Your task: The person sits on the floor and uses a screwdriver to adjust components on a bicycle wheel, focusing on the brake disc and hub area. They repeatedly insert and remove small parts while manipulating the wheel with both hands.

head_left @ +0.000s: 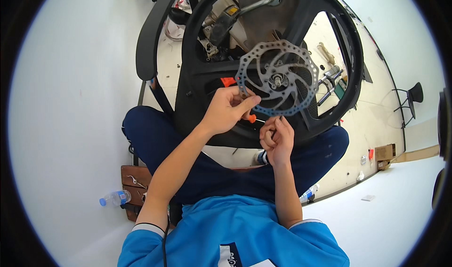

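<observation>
A black spoked wheel lies across a black chair in front of me, with a silver perforated brake disc at its hub. My left hand is closed at the disc's near-left rim, thumb and forefinger together. Below its curled fingers shows the orange handle of a small screwdriver, whose thin shaft points toward my right hand. The right hand is closed just below the disc's near edge. Something small and dark shows at its fingertips; what it is cannot be made out.
An orange and black object rests by the disc. The chair's armrest rises at the left. Metal tools lie beyond the wheel's right side. A plastic bottle is at lower left, a cardboard box at right.
</observation>
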A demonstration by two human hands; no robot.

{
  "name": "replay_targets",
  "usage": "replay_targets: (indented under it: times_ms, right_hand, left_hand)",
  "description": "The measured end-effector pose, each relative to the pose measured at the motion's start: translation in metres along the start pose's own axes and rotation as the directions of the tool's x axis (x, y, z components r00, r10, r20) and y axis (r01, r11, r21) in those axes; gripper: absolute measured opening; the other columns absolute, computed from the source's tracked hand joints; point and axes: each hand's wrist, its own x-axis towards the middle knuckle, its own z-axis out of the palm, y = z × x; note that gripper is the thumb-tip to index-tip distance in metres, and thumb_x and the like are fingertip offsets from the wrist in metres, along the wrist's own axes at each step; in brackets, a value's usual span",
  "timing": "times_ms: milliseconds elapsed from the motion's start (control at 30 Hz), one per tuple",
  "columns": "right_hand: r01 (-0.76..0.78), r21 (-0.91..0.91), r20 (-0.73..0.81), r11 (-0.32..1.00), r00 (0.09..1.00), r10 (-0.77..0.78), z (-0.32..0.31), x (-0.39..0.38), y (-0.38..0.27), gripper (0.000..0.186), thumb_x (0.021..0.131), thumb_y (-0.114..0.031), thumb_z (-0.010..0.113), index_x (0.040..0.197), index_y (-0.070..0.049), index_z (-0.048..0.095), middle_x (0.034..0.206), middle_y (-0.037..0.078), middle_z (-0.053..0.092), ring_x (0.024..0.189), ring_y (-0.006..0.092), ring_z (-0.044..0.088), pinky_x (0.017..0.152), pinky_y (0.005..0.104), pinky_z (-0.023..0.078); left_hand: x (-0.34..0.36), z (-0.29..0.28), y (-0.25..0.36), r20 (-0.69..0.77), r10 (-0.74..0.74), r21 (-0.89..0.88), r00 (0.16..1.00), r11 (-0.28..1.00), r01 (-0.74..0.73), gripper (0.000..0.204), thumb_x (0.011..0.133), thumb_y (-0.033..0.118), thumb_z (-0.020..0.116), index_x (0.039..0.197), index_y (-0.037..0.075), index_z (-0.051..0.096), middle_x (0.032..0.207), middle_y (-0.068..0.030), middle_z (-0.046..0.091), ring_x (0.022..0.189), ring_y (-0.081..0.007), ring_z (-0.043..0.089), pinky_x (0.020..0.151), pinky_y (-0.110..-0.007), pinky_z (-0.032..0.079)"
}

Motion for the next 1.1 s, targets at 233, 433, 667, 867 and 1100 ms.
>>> replay_targets:
  times_ms: [233,433,667,867,1100]
  right_hand:
    - [0.022,0.036,0.046,0.999,0.999,-0.023,-0.002,0.001,-0.003,0.026,0.101,-0.021,0.052,0.098,0.005,0.056,0.067,0.017,0.057,0.040,0.0041,0.025,0.039,0.0204,0.020]
    - [0.193,-0.066,-0.077,0.979,0.977,-0.198,0.005,-0.008,-0.016,0.024,0.103,-0.017,0.050,0.103,0.005,0.057,0.065,0.011,0.058,0.041,0.0026,0.026,0.038,0.0203,0.020]
    - [0.387,-0.199,-0.218,0.900,0.878,-0.426,0.008,0.015,-0.045,0.019,0.101,-0.012,0.061,0.085,-0.009,0.051,0.058,-0.007,0.037,0.044,0.0014,0.025,0.040,0.0209,0.016]
    - [0.374,-0.212,-0.189,0.903,0.890,-0.414,0.003,0.017,-0.038,0.005,0.095,-0.002,0.065,0.096,-0.001,0.061,0.064,-0.006,0.044,0.046,0.0004,0.028,0.040,0.0210,0.019]
    - [0.111,-0.453,0.017,0.885,0.993,-0.115,0.002,-0.016,0.010,0.007,0.089,-0.004,0.074,0.088,0.001,0.068,0.065,-0.007,0.052,0.053,-0.0003,0.042,0.049,0.0188,0.031]
  left_hand:
    - [0.009,-0.014,0.003,-0.323,0.039,-0.072,0.946,0.995,-0.066,0.022,0.096,0.019,0.070,0.082,0.001,0.066,0.059,0.0051,0.053,0.050,-0.0011,0.044,0.047,-0.019,0.031]
    - [0.001,-0.006,0.003,-0.268,0.106,-0.083,0.958,0.988,-0.132,0.027,0.101,0.024,0.063,0.084,0.003,0.065,0.061,0.0051,0.051,0.053,-0.0019,0.042,0.050,-0.021,0.032]
    - [0.002,-0.010,-0.004,-0.130,0.146,-0.018,0.981,0.989,-0.150,0.030,0.103,0.027,0.058,0.087,0.002,0.062,0.058,0.0004,0.052,0.053,-0.0054,0.048,0.050,-0.021,0.034]
    - [0.006,-0.009,0.007,-0.190,0.220,-0.034,0.957,0.972,-0.231,0.024,0.101,0.024,0.062,0.092,0.001,0.062,0.060,0.0017,0.052,0.052,-0.0049,0.047,0.049,-0.021,0.034]
    - [0.005,-0.013,0.004,-0.292,0.166,0.054,0.942,0.986,-0.157,0.021,0.091,0.017,0.075,0.084,0.001,0.064,0.067,0.0061,0.057,0.059,0.0019,0.046,0.053,-0.017,0.032]
